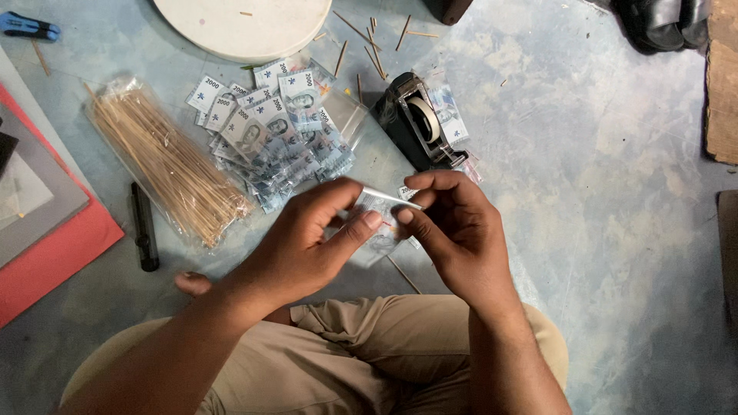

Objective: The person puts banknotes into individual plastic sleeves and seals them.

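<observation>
Seated on the floor, a person's left hand [307,238] and right hand [450,223] pinch a rolled banknote [388,198], its length running left to right, slightly downward.

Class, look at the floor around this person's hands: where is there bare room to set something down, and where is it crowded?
The widest bare floor lies right of the tape dispenser, below the black shoes. A narrow strip runs between the black pen and the red board. It is crowded from the bag of sticks across the pile of banknotes to the dispenser, and around both hands.
</observation>
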